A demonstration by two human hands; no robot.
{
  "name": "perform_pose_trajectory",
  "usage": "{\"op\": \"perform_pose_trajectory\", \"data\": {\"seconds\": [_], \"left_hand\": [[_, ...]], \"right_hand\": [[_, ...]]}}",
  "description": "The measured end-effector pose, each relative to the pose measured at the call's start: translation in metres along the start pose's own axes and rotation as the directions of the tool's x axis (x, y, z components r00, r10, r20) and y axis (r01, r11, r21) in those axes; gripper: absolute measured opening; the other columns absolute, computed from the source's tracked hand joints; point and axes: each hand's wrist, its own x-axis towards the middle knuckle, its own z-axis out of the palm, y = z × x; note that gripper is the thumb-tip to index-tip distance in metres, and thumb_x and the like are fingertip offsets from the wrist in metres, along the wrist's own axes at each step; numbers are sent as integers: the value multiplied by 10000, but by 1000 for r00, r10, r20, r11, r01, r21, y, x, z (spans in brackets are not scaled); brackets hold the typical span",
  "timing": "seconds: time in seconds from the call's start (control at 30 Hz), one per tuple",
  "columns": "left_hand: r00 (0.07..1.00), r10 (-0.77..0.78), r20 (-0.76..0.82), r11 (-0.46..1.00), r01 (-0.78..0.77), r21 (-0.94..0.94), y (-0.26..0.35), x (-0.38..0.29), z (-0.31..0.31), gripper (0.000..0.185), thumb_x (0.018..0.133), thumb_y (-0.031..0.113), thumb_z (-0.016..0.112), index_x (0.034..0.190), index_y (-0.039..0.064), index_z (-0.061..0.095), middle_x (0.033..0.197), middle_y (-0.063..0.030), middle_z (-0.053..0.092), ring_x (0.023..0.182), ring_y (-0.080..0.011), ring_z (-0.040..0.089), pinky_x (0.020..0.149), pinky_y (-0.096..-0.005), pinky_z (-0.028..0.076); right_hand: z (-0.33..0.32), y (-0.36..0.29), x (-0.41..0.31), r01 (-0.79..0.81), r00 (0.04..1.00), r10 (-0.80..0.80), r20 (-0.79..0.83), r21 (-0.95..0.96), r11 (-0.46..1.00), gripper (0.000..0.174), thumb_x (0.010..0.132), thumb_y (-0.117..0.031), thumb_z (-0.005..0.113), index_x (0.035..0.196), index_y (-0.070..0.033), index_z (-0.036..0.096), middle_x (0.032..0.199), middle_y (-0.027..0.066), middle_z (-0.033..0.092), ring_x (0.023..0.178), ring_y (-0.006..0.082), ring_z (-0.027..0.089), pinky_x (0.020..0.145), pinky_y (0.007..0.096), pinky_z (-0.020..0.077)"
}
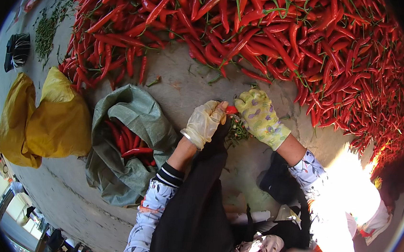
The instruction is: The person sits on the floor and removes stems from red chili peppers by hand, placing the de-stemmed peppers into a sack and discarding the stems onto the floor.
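My left hand, in a thin translucent glove, pinches a red chili pepper between thumb and fingers. The pepper's other end meets the curled fingers of my right hand, which wears a yellow-green glove with purple patterns. The right fingertips and the pepper's ends are hidden. Under the hands, a small heap of green chili stems lies on the concrete floor. A grey-green woven sack, its mouth rolled down, stands left of my left hand with red chilies inside.
A large pile of red chilies spreads across the far side and right. Yellow sacks stand at the left, beyond the woven sack. Farther off are scattered green stems and a black bundle. Glaring sunlight hides part of my right side.
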Motion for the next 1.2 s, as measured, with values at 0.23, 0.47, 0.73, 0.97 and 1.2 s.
{"op": "perform_pose_trajectory", "data": {"seconds": [0.23,0.47,0.73,0.97,1.2], "left_hand": [[996,28,-85,1000,-28,4,-27,-8,9,316,941,237,565,716,15,564,579,-118,544,461,-205,470,460,-322,373],[968,-223,-117,875,146,-462,-24,-4,0,324,953,335,554,806,48,583,651,-11,579,495,-57,422,449,-211,316],[933,-267,242,835,349,-425,-8,0,16,269,916,270,629,1020,24,655,713,33,595,552,-39,462,512,-171,363],[998,-47,43,900,61,-432,-4,-3,25,183,894,177,653,951,6,682,692,48,553,578,-28,417,516,-197,314],[962,-160,-221,657,-64,-751,-8,-9,19,138,903,155,636,902,20,661,810,-13,638,604,-40,455,535,-187,352]], "right_hand": [[24,-16,-49,-462,885,399,241,344,817,210,809,-126,551,1001,-40,557,922,160,600,852,345,609,691,428,492],[70,-7,-83,-559,827,563,-9,99,823,244,761,-216,674,862,-9,593,736,209,611,734,369,626,634,420,473],[-1,-10,-56,-720,678,393,621,668,185,359,749,-299,782,902,-14,625,637,5,530,602,97,502,563,290,426],[-9,-19,-40,-725,651,407,641,684,84,331,781,-316,749,929,-39,647,680,29,599,613,143,553,579,313,443],[1,-22,-14,-538,842,373,390,658,527,349,785,-354,688,949,-49,645,860,158,647,802,342,614,684,413,473]]}}
